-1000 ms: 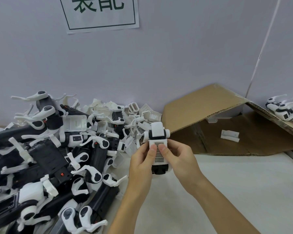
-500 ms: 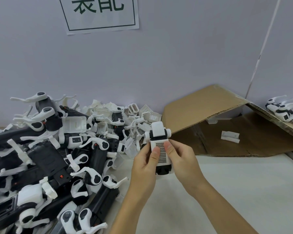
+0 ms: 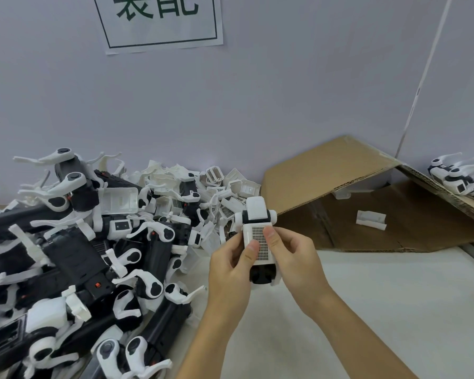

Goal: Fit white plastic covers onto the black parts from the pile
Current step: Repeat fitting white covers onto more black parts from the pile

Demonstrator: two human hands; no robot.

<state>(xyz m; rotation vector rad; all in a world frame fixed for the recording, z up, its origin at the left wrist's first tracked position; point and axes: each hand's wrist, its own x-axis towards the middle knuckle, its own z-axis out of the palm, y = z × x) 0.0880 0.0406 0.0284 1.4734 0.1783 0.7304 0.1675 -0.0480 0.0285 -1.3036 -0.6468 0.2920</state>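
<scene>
both hands point(image 3: 260, 258) press a white cover point(image 3: 257, 242) onto a black part point(image 3: 262, 273)

Slid left thumb point(image 3: 251, 248) lower down white cover point(image 3: 258, 243), off the grille's top; kept right thumb point(image 3: 271, 236) higher. Lowered black part point(image 3: 262, 274) slightly toward tabletop point(image 3: 367, 310).

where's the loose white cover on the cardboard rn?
Head view, right side: the white cover lies alone on the flattened cardboard, right of both hands.
</scene>
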